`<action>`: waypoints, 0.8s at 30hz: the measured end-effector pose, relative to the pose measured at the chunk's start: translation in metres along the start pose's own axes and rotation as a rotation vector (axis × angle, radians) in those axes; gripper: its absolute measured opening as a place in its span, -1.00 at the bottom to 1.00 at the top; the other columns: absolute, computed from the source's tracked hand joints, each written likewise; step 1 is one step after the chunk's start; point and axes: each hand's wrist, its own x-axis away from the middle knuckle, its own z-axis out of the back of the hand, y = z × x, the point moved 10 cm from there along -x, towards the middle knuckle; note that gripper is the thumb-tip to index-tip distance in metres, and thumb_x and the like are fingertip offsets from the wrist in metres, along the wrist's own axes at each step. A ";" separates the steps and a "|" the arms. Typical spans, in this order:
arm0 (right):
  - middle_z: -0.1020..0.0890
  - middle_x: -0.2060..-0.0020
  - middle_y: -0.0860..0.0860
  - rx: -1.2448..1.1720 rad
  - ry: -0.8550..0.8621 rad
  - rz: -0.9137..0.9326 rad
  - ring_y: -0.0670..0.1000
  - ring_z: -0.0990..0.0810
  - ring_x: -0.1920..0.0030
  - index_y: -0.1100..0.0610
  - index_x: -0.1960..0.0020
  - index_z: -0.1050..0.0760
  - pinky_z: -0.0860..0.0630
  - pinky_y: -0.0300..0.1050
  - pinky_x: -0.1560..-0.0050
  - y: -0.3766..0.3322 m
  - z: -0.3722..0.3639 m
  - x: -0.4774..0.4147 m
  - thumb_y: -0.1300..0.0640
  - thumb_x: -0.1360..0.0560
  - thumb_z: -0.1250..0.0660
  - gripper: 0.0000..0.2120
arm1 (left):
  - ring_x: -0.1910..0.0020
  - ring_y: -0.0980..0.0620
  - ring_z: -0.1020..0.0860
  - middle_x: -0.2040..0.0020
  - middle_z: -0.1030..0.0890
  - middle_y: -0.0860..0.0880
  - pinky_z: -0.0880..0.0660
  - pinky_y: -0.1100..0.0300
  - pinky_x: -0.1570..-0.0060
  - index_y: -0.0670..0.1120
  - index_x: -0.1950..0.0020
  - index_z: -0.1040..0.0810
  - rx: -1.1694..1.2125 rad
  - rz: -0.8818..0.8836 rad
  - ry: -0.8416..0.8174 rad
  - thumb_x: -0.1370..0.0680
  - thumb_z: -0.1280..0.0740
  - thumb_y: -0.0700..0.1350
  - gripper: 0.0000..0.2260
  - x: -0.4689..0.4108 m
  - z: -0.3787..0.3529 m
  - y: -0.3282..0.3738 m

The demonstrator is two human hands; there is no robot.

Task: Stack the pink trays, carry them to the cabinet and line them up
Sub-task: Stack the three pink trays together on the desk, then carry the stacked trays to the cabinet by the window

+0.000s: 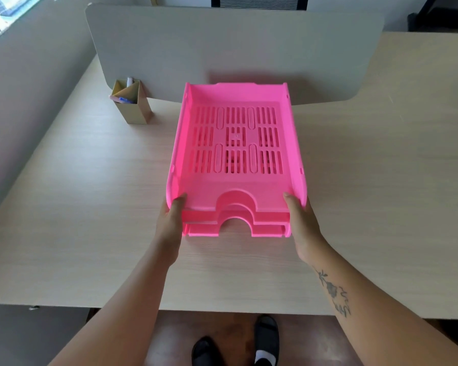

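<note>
A stack of pink slotted trays (236,188) sits in the middle of the light wooden desk (90,207), three layers showing at its near edge. My left hand (171,220) grips the stack's near left corner, thumb over the top tray's rim. On the near right corner my right hand (300,220) holds the same way, thumb on top. The fingers of both hands are hidden under or beside the trays. No cabinet is in view.
A grey divider panel (236,48) stands upright just behind the trays. A cardboard pen holder (131,105) with pens stands at the left by the panel. The desk's near edge (222,311) runs above my feet. A black chair (259,1) shows beyond the panel.
</note>
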 end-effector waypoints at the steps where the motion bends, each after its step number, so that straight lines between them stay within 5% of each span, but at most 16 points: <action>1: -0.60 -0.29 0.06 0.003 -0.005 0.006 0.11 -0.56 -0.30 -0.10 -0.45 -0.35 -0.44 0.27 -0.36 -0.001 -0.001 0.000 -0.34 -0.34 -0.25 -0.27 | 0.02 -0.05 -0.66 -0.11 -0.66 -0.20 -0.58 0.36 0.32 -0.14 -0.43 -0.39 0.001 0.002 -0.006 -0.64 -0.16 -0.01 -0.60 -0.002 0.000 0.000; 4: -0.61 -0.27 0.09 -0.022 -0.018 -0.018 0.11 -0.56 -0.30 -0.04 -0.45 -0.39 -0.41 0.26 -0.38 0.002 -0.004 -0.001 -0.36 -0.29 -0.27 -0.21 | 0.15 0.05 -0.71 -0.02 -0.68 -0.16 -0.59 0.34 0.31 -0.16 -0.38 -0.43 -0.003 0.006 -0.026 -0.56 -0.18 0.12 -0.51 -0.004 -0.004 -0.003; 8: -0.60 -0.28 0.06 -0.081 -0.009 -0.043 0.11 -0.53 -0.32 -0.03 -0.42 -0.43 -0.36 0.24 -0.41 0.008 -0.006 -0.004 -0.35 -0.28 -0.30 -0.22 | -0.10 -0.19 -0.65 -0.13 -0.67 -0.24 -0.59 0.01 -0.03 -0.15 -0.37 -0.47 0.059 0.023 -0.011 -0.49 -0.18 0.18 -0.43 -0.006 -0.004 -0.008; 12: -0.61 -0.29 0.05 -0.120 0.008 -0.032 0.15 -0.54 -0.32 -0.08 -0.38 -0.45 -0.37 0.31 -0.39 0.002 -0.006 -0.010 -0.36 -0.30 -0.34 -0.28 | -0.10 -0.26 -0.65 -0.14 -0.68 -0.21 -0.54 -0.29 -0.15 -0.06 -0.34 -0.50 0.146 0.041 0.027 -0.47 -0.24 0.21 -0.47 -0.010 -0.001 0.000; 19: -0.63 -0.25 0.07 -0.141 0.004 0.062 0.19 -0.57 -0.29 -0.14 -0.34 -0.47 -0.42 0.37 -0.33 -0.047 -0.016 0.000 -0.37 -0.31 -0.33 -0.35 | -0.07 -0.30 -0.66 -0.12 -0.69 -0.22 -0.54 -0.34 -0.10 -0.03 -0.30 -0.54 0.218 -0.010 0.046 -0.41 -0.28 0.30 -0.42 0.002 0.013 0.050; 24: -0.69 -0.13 0.18 -0.191 -0.153 0.196 0.24 -0.70 -0.07 -0.05 -0.32 -0.49 -0.60 0.36 -0.09 -0.114 -0.047 0.025 -0.18 -0.49 -0.23 -0.55 | -0.08 -0.25 -0.66 -0.14 -0.68 -0.18 -0.56 -0.30 -0.11 0.00 -0.32 -0.53 0.249 -0.112 0.101 -0.37 -0.28 0.36 -0.35 0.028 0.039 0.108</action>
